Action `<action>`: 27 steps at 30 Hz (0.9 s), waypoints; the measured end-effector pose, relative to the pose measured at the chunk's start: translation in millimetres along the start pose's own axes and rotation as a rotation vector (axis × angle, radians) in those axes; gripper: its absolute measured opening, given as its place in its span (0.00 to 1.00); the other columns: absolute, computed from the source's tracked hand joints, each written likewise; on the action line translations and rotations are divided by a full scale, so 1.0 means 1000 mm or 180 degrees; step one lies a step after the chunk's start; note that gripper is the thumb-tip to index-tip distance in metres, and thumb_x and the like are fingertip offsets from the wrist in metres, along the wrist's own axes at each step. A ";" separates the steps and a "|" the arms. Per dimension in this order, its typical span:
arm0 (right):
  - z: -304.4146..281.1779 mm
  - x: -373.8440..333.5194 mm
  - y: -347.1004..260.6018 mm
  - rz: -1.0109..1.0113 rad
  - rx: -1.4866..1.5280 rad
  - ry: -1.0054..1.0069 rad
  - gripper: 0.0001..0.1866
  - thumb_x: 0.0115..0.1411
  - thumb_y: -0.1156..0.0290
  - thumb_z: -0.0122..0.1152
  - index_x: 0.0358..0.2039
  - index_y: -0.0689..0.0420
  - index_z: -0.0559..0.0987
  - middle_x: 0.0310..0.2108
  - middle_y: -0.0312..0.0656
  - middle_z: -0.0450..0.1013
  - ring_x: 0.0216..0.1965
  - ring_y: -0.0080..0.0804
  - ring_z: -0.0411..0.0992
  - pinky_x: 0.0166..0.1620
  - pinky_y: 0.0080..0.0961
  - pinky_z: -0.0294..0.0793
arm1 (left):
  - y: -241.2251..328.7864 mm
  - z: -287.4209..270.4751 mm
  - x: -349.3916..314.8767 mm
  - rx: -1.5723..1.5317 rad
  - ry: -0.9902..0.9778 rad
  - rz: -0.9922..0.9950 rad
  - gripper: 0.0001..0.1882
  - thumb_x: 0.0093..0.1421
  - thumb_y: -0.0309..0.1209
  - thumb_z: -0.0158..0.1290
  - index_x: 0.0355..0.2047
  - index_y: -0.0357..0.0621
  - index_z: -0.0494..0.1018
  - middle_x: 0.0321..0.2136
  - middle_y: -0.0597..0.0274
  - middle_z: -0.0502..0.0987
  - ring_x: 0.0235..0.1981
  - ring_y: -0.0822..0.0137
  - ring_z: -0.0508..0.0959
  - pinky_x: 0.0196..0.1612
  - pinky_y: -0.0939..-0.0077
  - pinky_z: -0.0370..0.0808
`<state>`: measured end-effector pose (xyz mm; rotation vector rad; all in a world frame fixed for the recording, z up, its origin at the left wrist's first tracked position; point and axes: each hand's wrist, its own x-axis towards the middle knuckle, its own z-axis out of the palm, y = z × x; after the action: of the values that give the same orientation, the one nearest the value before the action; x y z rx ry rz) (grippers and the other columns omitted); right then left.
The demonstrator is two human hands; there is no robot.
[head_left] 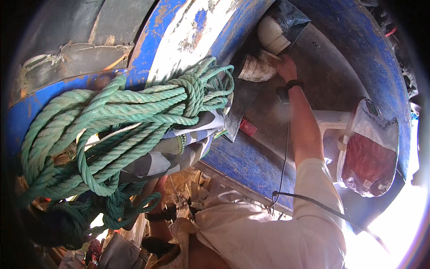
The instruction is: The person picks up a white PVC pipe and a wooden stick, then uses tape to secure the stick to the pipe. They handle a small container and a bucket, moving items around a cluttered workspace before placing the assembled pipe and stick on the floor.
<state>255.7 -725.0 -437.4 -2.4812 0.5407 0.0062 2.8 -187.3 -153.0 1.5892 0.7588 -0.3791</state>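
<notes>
My right hand [286, 68] reaches far into a blue-rimmed, boat-shaped bin, its fingers closed on the rim of a dirty white pipe elbow [256, 71]. A second white pipe elbow [272, 36] lies just beyond it. On the left, a thick coil of green rope [148, 107] rests over a grey and white camouflage-patterned cloth [156, 159]. My left forearm [159, 226], with a dark band at its wrist, goes up beneath this bundle. Rope and cloth hide my left hand's fingers.
Inside the bin, a clear bag [371, 150] with dark red contents leans against the right wall, near a white pipe [331, 120]. A small red packet [247, 127] lies below the elbows. A black cord [313, 201] crosses my right sleeve. Mixed scraps [121, 251] fill the lower left.
</notes>
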 end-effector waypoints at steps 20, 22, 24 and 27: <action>-0.018 -0.096 0.021 0.1150 0.3145 -0.0135 0.19 0.65 0.62 0.58 0.49 0.65 0.77 0.48 0.42 0.75 0.49 0.34 0.72 0.53 0.30 0.71 | -0.038 -0.047 -0.006 0.2825 0.0538 0.0600 0.23 0.61 0.34 0.57 0.56 0.41 0.72 0.57 0.56 0.72 0.58 0.57 0.70 0.63 0.62 0.63; -0.025 -0.109 0.029 0.0836 0.2405 -0.0052 0.19 0.67 0.63 0.55 0.51 0.64 0.76 0.50 0.43 0.74 0.51 0.36 0.72 0.56 0.30 0.69 | -0.038 -0.048 -0.007 0.2861 0.0551 0.0560 0.23 0.62 0.35 0.56 0.56 0.41 0.71 0.57 0.55 0.72 0.58 0.56 0.69 0.63 0.62 0.63; -0.029 -0.108 0.040 0.1122 0.3029 0.0090 0.21 0.68 0.61 0.52 0.54 0.63 0.74 0.52 0.43 0.74 0.54 0.38 0.71 0.58 0.32 0.68 | -0.039 -0.048 -0.008 0.2889 0.0547 0.0521 0.23 0.63 0.35 0.55 0.57 0.41 0.71 0.57 0.54 0.71 0.59 0.55 0.69 0.63 0.61 0.63; -0.032 -0.094 0.055 0.1997 0.5573 0.0547 0.24 0.69 0.58 0.49 0.58 0.61 0.71 0.56 0.45 0.71 0.57 0.39 0.69 0.61 0.35 0.67 | -0.038 -0.046 -0.007 0.2936 0.0549 0.0476 0.23 0.64 0.36 0.53 0.57 0.41 0.70 0.58 0.53 0.70 0.59 0.54 0.69 0.63 0.60 0.63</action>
<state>144.8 -747.8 -430.0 -0.5801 0.8314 -0.2950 -35.8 -144.5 -168.7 2.5536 0.6113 -0.5260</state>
